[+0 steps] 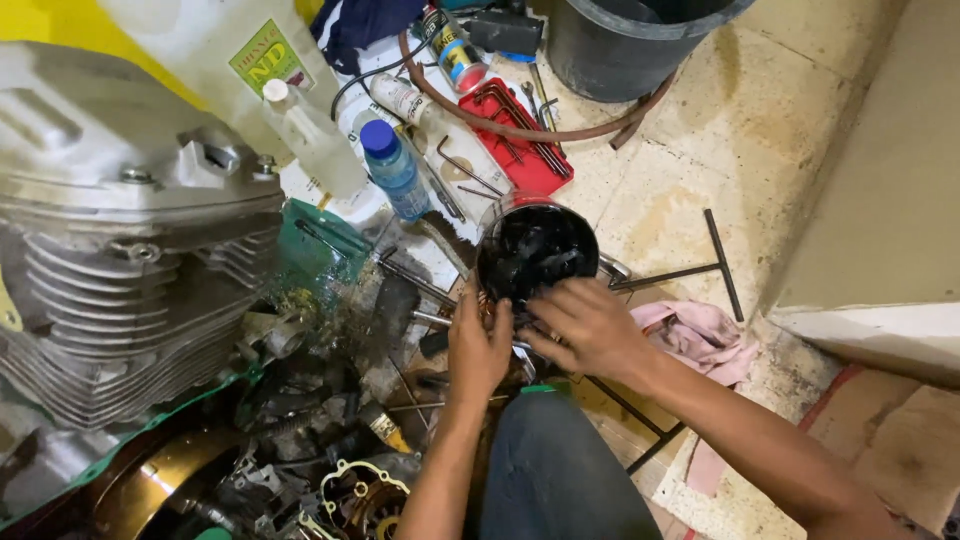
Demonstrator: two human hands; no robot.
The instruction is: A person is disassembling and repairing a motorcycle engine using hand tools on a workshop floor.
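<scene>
You're sorting parts: both hands, left hand (478,350) and right hand (590,325), curl on small metal pieces at the black tub's (537,250) six o'clock; next, steady lifting.

Both hands at centre: left hand (477,350) and right hand (588,325) touch the near rim of a black tub (537,250). Engine (120,230) at nine o'clock; pink rag (700,335) at three; bucket (625,40) at twelve.
</scene>
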